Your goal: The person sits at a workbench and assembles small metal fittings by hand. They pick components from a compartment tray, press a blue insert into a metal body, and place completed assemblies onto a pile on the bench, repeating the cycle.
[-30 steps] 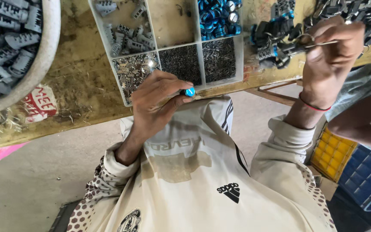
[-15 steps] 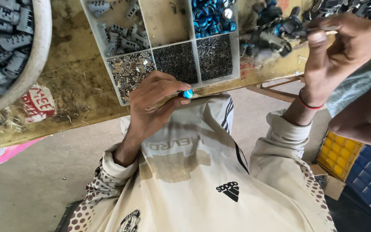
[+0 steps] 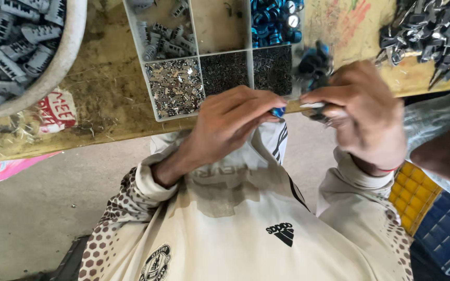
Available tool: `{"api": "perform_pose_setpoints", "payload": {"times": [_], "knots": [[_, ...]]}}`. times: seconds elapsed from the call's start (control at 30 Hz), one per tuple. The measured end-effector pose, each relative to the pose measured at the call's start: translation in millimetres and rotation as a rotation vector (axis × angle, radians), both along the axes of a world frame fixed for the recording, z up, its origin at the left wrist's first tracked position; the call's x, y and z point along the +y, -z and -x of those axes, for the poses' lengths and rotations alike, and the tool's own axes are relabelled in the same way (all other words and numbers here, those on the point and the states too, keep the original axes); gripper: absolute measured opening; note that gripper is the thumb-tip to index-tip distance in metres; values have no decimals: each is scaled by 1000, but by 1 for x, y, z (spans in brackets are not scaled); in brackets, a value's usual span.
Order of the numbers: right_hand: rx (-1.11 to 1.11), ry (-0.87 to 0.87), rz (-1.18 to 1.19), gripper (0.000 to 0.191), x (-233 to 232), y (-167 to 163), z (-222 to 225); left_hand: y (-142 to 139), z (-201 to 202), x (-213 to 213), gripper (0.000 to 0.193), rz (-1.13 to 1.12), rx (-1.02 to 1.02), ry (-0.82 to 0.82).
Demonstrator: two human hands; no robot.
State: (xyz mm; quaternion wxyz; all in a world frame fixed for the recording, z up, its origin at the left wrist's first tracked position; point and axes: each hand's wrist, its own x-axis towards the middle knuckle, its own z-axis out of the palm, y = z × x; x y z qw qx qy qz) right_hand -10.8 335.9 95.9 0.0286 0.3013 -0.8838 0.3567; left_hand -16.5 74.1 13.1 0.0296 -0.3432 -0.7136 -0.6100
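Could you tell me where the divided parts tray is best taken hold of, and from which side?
Grip the divided parts tray by its near rim, at the corner by the silver bits, coming from the bench edge. That rim lies bare and closest; the left hand and right hand crowd the right corner, and the compartments are full, so keep it level.

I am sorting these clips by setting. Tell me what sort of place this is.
Probably a small assembly workshop. A divided parts tray on a worn wooden bench holds small metal pieces and blue rings, a white tub is full of grey plastic parts, and dark pieces are heaped nearby.
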Motion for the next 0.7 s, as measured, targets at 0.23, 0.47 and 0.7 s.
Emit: {"api": "perform_pose_setpoints", "payload": {"times": [0.23, 0.47, 0.7], "knots": [[-32, -62, -110, 40, -34, -21, 2, -11, -3, -6, 40, 90, 59, -29], [54, -62, -315, 57, -45, -7, -17, -2, -13, 7, 41, 102, 44, 100], [-184, 766, 563, 44, 43, 6, -29, -17, -13, 17, 60, -155, -254, 96]]}}
